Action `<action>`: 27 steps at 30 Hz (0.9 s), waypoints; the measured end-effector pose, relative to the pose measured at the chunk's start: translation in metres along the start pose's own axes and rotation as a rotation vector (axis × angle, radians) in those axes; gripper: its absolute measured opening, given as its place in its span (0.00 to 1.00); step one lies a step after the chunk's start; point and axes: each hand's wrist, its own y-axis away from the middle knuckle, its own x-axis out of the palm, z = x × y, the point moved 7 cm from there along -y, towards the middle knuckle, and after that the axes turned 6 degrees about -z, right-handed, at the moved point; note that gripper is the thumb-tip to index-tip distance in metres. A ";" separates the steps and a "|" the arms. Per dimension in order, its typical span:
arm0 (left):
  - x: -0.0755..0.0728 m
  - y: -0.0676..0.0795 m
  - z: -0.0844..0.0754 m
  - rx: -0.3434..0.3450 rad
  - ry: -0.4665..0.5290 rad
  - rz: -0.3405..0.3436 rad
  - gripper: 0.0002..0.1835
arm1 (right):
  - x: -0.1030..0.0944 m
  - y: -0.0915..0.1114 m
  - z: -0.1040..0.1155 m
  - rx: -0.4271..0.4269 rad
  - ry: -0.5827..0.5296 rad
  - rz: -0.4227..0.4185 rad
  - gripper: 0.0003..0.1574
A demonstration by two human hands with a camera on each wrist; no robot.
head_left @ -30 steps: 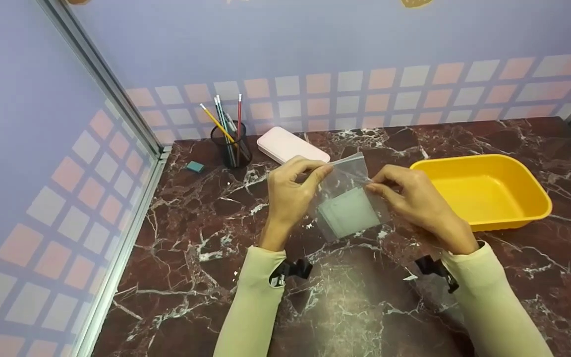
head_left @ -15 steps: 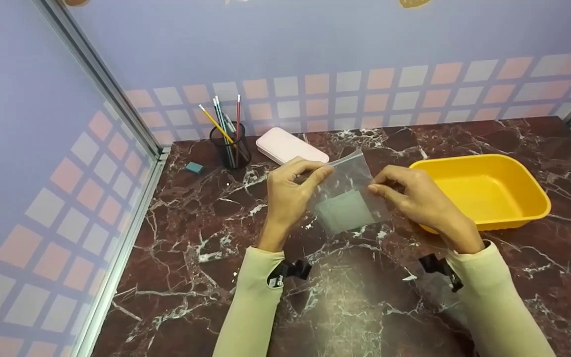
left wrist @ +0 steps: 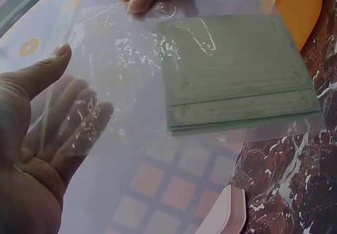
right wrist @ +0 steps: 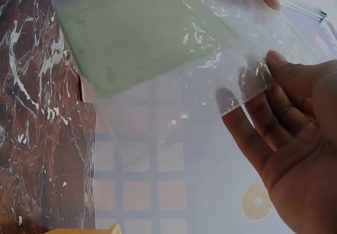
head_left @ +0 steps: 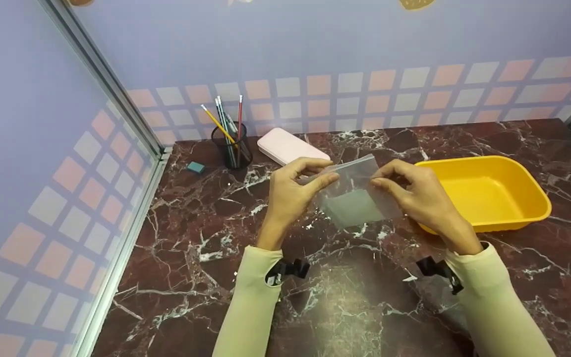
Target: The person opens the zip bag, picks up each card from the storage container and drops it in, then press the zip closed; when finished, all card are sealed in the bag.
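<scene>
A clear zip-lock bag [head_left: 362,173] is held up above the marbled table between both hands. Inside lies a small stack of pale green paper sheets [left wrist: 237,60], with lined borders showing through the plastic. My left hand [head_left: 293,193] pinches the bag near the left end of its zip edge, thumb in front and fingers behind the film. At the bag's right side edge, my right hand [head_left: 417,196] pinches the plastic between thumb and fingers. The right wrist view shows that thumb [right wrist: 287,71] on the film, with fingertips visible through it.
A yellow plastic basin [head_left: 484,198] stands right of the right hand. Behind the left hand lies a pink case [head_left: 290,144], beside a black mesh cup [head_left: 233,153] of pencils. A small teal block [head_left: 196,167] sits left of the cup. Walls border the table's back and left.
The bag's zip edge has shifted right and the sheets lie at a changed tilt. The left hand has moved slightly right with it; the right fingers have changed their hold along the side edge.
</scene>
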 end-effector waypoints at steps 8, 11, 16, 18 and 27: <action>-0.002 0.000 0.022 -0.150 0.007 0.042 0.14 | -0.013 -0.002 -0.006 0.068 -0.074 -0.125 0.02; -0.001 0.000 0.025 -0.165 -0.025 0.072 0.11 | -0.015 -0.002 -0.010 0.107 -0.104 -0.152 0.02; 0.005 0.004 0.029 -0.200 -0.060 0.131 0.08 | -0.017 -0.003 -0.016 0.156 -0.149 -0.184 0.04; 0.006 0.005 0.030 -0.210 -0.060 0.132 0.07 | -0.017 -0.003 -0.018 0.167 -0.155 -0.190 0.05; 0.003 0.002 0.029 -0.139 -0.036 0.011 0.06 | -0.018 -0.005 -0.025 0.161 -0.116 -0.200 0.08</action>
